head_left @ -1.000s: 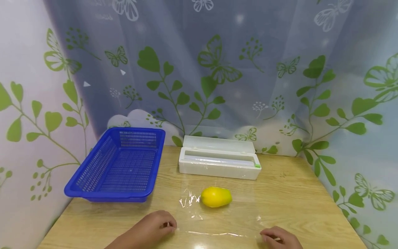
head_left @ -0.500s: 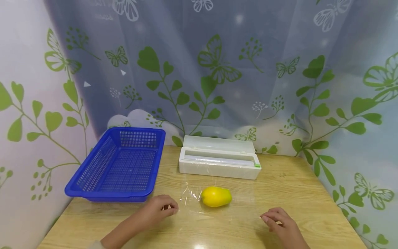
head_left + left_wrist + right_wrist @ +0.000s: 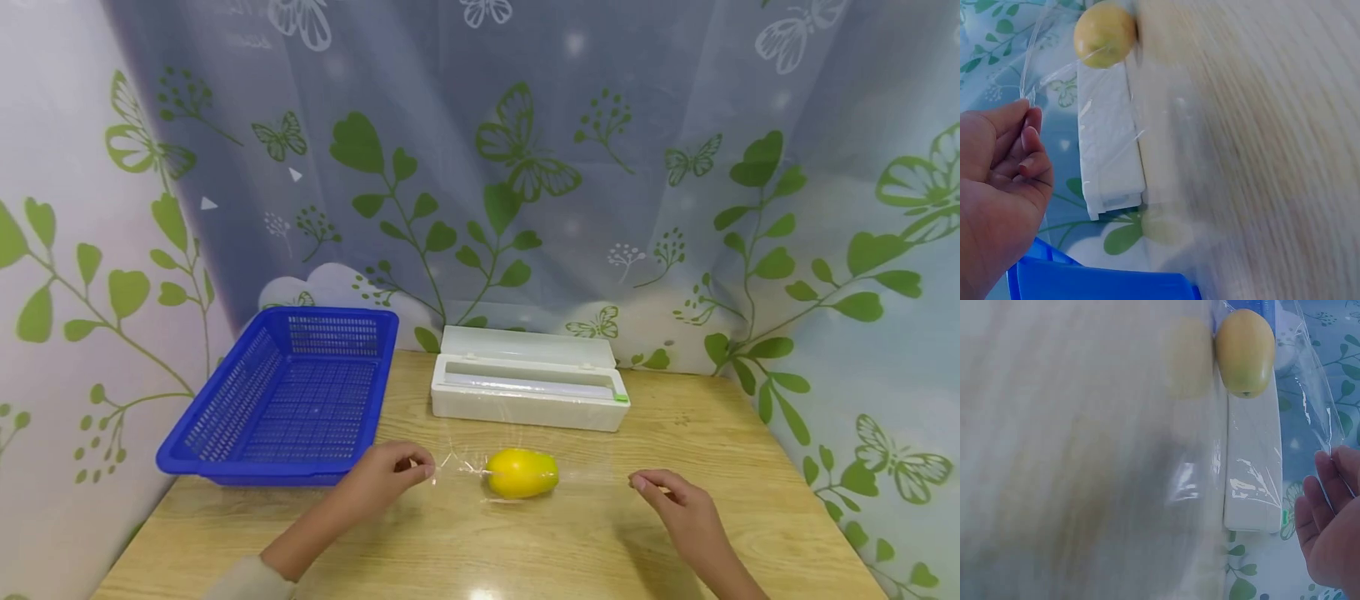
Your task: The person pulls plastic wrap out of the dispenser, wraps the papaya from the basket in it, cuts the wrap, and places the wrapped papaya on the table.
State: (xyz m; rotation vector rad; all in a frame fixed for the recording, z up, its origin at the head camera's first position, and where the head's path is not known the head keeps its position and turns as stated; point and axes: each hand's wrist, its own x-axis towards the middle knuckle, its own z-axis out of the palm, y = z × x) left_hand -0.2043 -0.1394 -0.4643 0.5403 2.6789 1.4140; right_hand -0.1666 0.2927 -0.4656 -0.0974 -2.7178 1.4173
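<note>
A sheet of clear cling film (image 3: 459,463) is stretched between both hands, raised off the table over a yellow fruit with a greenish end, papaya-like (image 3: 522,473). My left hand (image 3: 386,477) pinches one corner of the film between thumb and fingertips, left of the fruit. On the other side, my right hand (image 3: 681,504) pinches the opposite corner. The gathered film edge (image 3: 1317,406) shows at the fingertips in the right wrist view. Behind the fruit stands a white cling film box (image 3: 525,412), its lid up and a film roll (image 3: 528,386) inside.
A blue perforated plastic basket (image 3: 262,473) stands at the left, close to my left forearm. The wooden table (image 3: 720,433) meets a patterned curtain (image 3: 450,208) at the back and sides.
Both hands have lifted the film's near edge from the table and moved forward, away from the person, up to level with the fruit. Fruit, box and basket have stayed put.
</note>
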